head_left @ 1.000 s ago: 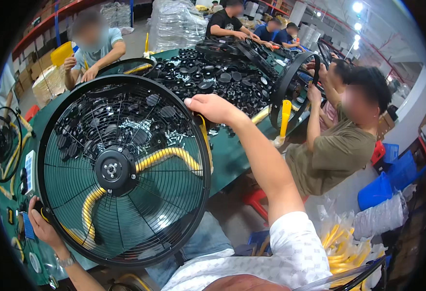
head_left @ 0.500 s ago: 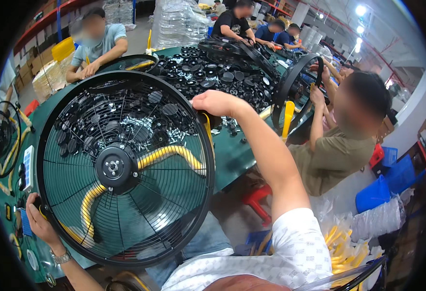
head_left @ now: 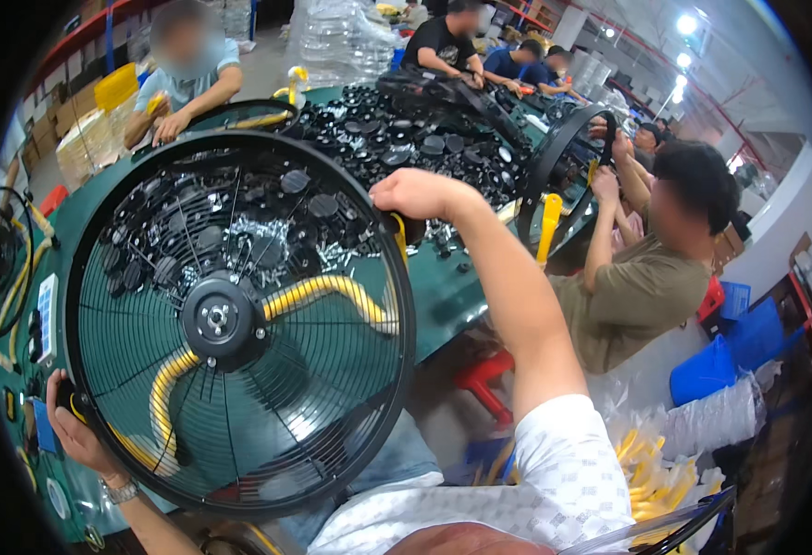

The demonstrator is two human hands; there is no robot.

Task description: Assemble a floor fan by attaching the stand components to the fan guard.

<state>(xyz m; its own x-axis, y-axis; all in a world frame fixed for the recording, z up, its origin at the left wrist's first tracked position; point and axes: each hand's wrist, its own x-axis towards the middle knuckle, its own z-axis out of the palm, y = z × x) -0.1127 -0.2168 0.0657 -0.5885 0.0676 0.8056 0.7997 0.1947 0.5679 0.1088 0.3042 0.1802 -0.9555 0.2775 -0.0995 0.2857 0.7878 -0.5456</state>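
Observation:
A large round black fan (head_left: 223,321) with a wire grille and a central hub stands upright before me. My right hand (head_left: 415,196) is closed on its upper right rim, where a dark knob and a yellow bracket (head_left: 400,242) show. At the lower left, my left hand (head_left: 80,430) grips the rim next to another dark knob, some fingers hidden behind it. Through the grille I see a yellow tube stand (head_left: 322,289) with clear spiral wrapping. Black round parts (head_left: 359,139) and small silver hardware lie heaped beyond the fan.
A green table (head_left: 447,319) runs beneath. Co-workers handle fans at the far left and on the right (head_left: 642,287). A red stool (head_left: 484,384), blue bins (head_left: 702,375) and bagged yellow parts (head_left: 651,462) are at the right. A white box (head_left: 48,319) lies at the left.
The fan has shifted slightly, its rim reaching a little farther out on both sides. Both my hands keep their hold. The far-left co-worker has raised one hand with something yellow.

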